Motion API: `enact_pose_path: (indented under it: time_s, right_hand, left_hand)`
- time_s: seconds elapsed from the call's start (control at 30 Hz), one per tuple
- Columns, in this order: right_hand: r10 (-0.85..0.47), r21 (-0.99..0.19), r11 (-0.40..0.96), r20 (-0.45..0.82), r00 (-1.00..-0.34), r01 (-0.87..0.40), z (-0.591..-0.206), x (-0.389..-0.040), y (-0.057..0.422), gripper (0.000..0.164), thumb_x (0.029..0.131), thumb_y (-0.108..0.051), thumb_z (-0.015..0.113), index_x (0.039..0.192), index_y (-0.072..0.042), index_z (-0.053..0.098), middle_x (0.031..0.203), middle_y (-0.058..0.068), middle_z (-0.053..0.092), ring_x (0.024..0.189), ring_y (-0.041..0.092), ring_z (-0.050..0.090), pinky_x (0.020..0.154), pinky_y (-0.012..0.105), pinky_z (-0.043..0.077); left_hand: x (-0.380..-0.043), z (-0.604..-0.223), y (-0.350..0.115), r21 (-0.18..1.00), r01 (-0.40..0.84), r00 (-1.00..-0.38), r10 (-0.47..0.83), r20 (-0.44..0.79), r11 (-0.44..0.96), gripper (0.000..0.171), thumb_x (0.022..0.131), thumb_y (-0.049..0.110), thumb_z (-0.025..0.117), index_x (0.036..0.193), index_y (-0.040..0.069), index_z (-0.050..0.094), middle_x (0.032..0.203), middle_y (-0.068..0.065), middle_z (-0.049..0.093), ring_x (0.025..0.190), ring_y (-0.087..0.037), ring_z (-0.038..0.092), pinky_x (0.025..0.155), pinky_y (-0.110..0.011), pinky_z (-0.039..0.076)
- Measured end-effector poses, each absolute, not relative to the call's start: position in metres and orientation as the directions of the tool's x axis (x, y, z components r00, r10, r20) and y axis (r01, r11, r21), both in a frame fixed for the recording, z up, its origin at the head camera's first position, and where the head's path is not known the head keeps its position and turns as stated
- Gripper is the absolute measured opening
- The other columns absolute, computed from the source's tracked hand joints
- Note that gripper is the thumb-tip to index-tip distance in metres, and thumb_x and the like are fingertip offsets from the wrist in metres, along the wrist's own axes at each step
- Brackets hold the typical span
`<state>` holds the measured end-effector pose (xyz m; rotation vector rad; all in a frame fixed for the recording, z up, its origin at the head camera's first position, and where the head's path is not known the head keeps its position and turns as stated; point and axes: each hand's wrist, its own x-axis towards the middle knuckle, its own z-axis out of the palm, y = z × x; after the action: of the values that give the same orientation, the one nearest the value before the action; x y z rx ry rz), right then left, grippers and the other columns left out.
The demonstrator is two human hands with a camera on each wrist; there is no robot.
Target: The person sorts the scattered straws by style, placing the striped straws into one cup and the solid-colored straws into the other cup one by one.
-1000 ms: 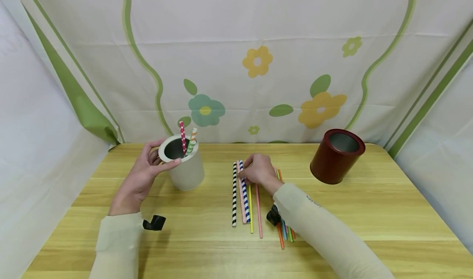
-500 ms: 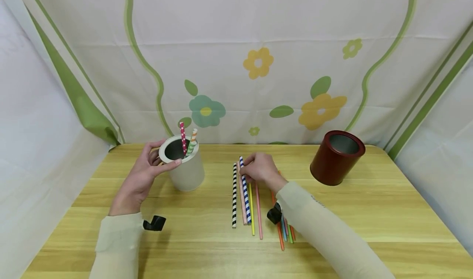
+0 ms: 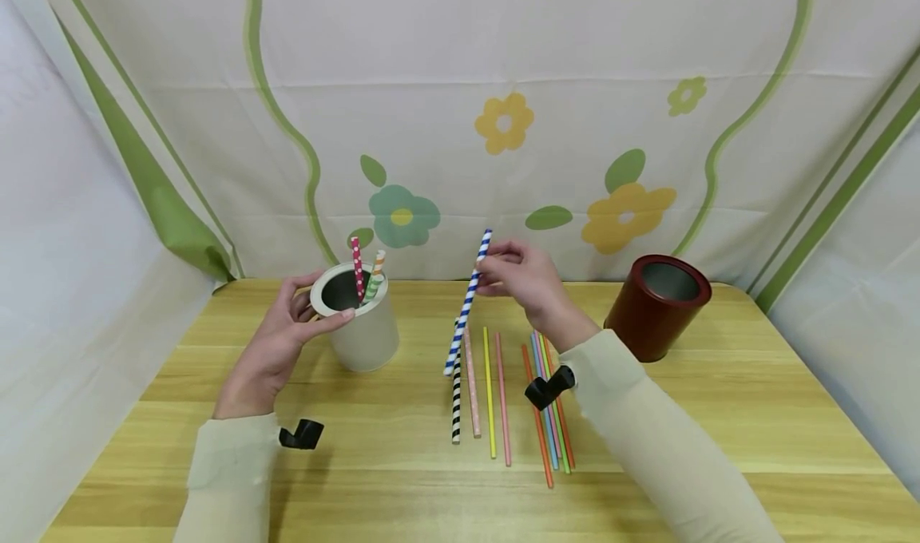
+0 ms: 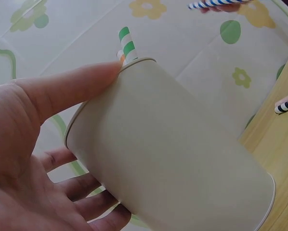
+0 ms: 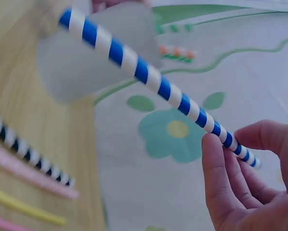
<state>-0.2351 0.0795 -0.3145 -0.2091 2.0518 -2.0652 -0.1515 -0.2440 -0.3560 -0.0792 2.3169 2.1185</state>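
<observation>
My left hand (image 3: 276,335) holds the white can (image 3: 365,342) near its rim, thumb on one side and fingers curved around the other. Inside the can lean a magenta dotted straw (image 3: 357,267), an orange-striped straw (image 3: 378,263) and a green-striped straw (image 4: 127,44). Raised over the table, a blue-and-white striped straw (image 5: 141,72) is pinched near its upper end between the thumb and fingers of my right hand (image 3: 530,286). It slants, lower end toward the can side. Below it lie a black-and-white striped straw (image 3: 456,403) and a pale pink straw (image 3: 472,391).
A yellow straw (image 3: 490,403) and a pink straw (image 3: 503,407) lie farther right on the wooden table (image 3: 388,479). Several thin coloured straws are bunched beneath the right wrist, including an orange one (image 3: 541,431). A dark red can (image 3: 643,319) stands at the back right.
The right hand has lifted the blue-and-white striped straw off the table, up and away from the others, and it has tilted. The left hand stays on the white can.
</observation>
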Motion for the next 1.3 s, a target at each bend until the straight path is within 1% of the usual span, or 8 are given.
enact_pose_path:
  time_s: [0.17, 0.37, 0.5, 0.83, 1.07, 1.3]
  right_hand:
    - [-0.264, -0.993, -0.120, 0.011, -0.965, 0.022, -0.298, -0.232, 0.082, 0.026, 0.090, -0.010, 0.068, 0.113, -0.004, 0.056, 0.098, 0.013, 0.067, 0.083, 0.023, 0.069, 0.080, 0.039, 0.058]
    - [-0.344, -0.972, -0.230, 0.030, -0.938, 0.054, -0.289, -0.237, 0.090, 0.021, 0.091, -0.006, 0.066, 0.109, -0.002, 0.056, 0.094, 0.010, 0.066, 0.082, 0.022, 0.069, 0.080, 0.036, 0.058]
    - [-0.372, -0.971, -0.233, 0.035, -0.927, 0.056, -0.285, -0.241, 0.096, 0.022, 0.091, -0.006, 0.066, 0.110, -0.001, 0.056, 0.095, 0.010, 0.066, 0.084, 0.022, 0.070, 0.082, 0.037, 0.057]
    - [-0.350, -0.967, -0.252, 0.054, -0.935, 0.039, -0.279, -0.244, 0.092, 0.028, 0.088, -0.006, 0.070, 0.111, 0.001, 0.056, 0.095, 0.012, 0.068, 0.088, 0.024, 0.071, 0.087, 0.039, 0.055]
    - [-0.331, -0.947, -0.321, 0.104, -0.938, 0.008, -0.275, -0.239, 0.076, 0.024, 0.087, -0.002, 0.070, 0.107, 0.001, 0.057, 0.093, 0.013, 0.070, 0.085, 0.025, 0.072, 0.086, 0.040, 0.055]
    - [-0.301, -0.934, -0.357, 0.132, -0.944, -0.016, -0.274, -0.236, 0.061, 0.021, 0.087, -0.001, 0.070, 0.104, 0.001, 0.059, 0.094, 0.014, 0.069, 0.088, 0.024, 0.072, 0.086, 0.040, 0.055]
  left_hand:
    - [-0.152, -0.357, -0.244, 0.995, -0.041, -0.998, -0.040, -0.037, 0.090, 0.077, 0.084, 0.021, 0.078, 0.142, 0.023, 0.028, 0.148, -0.008, 0.039, 0.130, -0.020, 0.042, 0.102, -0.035, 0.030]
    - [-0.153, -0.358, -0.243, 0.995, -0.045, -0.998, -0.039, -0.041, 0.091, 0.079, 0.083, 0.022, 0.078, 0.144, 0.023, 0.027, 0.149, -0.009, 0.039, 0.131, -0.021, 0.042, 0.104, -0.037, 0.029]
    - [-0.153, -0.358, -0.243, 0.995, -0.046, -0.998, -0.038, -0.043, 0.092, 0.079, 0.083, 0.022, 0.078, 0.144, 0.024, 0.027, 0.150, -0.009, 0.038, 0.132, -0.021, 0.041, 0.105, -0.039, 0.028]
    - [-0.153, -0.358, -0.245, 0.994, -0.048, -0.998, -0.040, -0.044, 0.096, 0.080, 0.083, 0.022, 0.078, 0.144, 0.024, 0.027, 0.148, -0.009, 0.040, 0.130, -0.020, 0.042, 0.103, -0.036, 0.030]
    - [-0.152, -0.358, -0.245, 0.994, -0.050, -0.998, -0.043, -0.046, 0.094, 0.079, 0.084, 0.022, 0.078, 0.144, 0.024, 0.027, 0.149, -0.009, 0.038, 0.132, -0.022, 0.040, 0.104, -0.039, 0.028]
    - [-0.153, -0.358, -0.243, 0.995, -0.044, -0.998, -0.045, -0.040, 0.090, 0.079, 0.083, 0.022, 0.078, 0.144, 0.024, 0.027, 0.149, -0.009, 0.039, 0.133, -0.023, 0.039, 0.105, -0.039, 0.028]
